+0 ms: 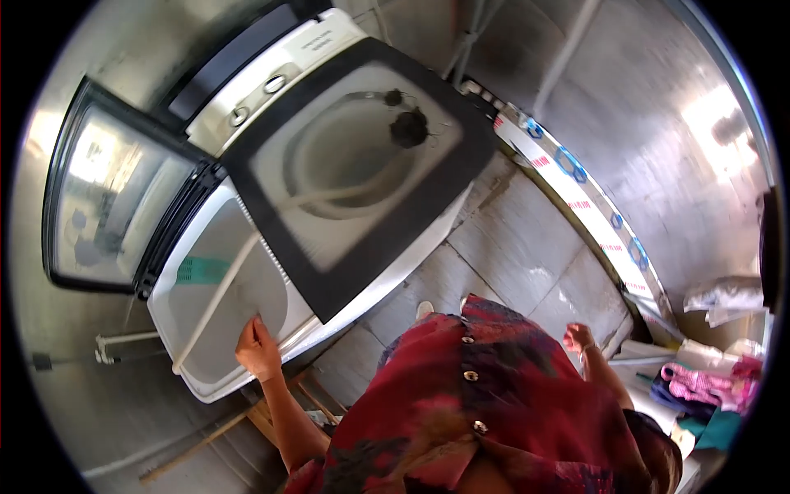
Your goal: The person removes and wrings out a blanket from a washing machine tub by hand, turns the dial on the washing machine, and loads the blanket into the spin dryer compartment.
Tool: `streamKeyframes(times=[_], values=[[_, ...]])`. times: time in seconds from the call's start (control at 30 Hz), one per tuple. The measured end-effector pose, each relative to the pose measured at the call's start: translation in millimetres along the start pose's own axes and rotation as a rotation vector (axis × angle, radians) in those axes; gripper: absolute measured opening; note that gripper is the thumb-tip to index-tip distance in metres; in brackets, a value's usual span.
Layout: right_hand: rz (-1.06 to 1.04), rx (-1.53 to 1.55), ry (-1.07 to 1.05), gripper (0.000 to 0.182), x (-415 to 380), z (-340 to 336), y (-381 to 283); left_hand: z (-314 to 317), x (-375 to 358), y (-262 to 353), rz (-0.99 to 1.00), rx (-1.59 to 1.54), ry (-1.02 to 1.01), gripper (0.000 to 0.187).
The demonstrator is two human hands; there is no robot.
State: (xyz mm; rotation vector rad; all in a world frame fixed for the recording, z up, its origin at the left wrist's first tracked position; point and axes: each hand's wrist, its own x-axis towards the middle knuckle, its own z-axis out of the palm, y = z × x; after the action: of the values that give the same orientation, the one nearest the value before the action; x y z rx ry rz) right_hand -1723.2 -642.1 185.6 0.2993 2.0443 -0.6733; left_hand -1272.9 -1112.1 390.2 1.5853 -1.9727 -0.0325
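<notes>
My left hand [258, 350] is over the near rim of the open tub [206, 329] of a white twin-tub washing machine. Its fingers are pinched together; what is in them, if anything, I cannot make out. A pale pipe or hose [216, 298] slants across this tub, and a green slotted panel [203, 270] shows on its inner wall. The tub's dark-framed clear lid [115, 193] is raised. My right hand [578, 336] hangs beside my body at the right, curled into a fist, with nothing visible in it and a bracelet at the wrist.
A black-framed translucent cover [354, 165] lies over the machine's other side, with a dark crumpled clump [409, 128] on it. Control knobs [275, 83] sit behind. Folded clothes [708, 387] are at the right. A taped white strip [576, 202] runs along the wall above grey floor tiles [502, 251].
</notes>
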Motion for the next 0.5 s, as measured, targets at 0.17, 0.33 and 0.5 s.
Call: streamKeyframes(times=[0.17, 0.33, 0.5], values=[[-0.123, 0.004, -0.039, 0.026, -2.3, 18.1, -29.4, 2.3, -2.0, -5.3, 0.033, 0.028, 0.0, 0.017], [-0.131, 0.015, -0.045, 0.026, -0.3, 23.0, -18.5, -0.4, -0.1, 6.3, 0.014, 0.015, -0.042, 0.019], [-0.034, 0.103, -0.008, 0.023, 10.9, 22.6, 18.9, 2.8, 1.6, -1.8, -0.016, 0.039, -0.12, 0.021]])
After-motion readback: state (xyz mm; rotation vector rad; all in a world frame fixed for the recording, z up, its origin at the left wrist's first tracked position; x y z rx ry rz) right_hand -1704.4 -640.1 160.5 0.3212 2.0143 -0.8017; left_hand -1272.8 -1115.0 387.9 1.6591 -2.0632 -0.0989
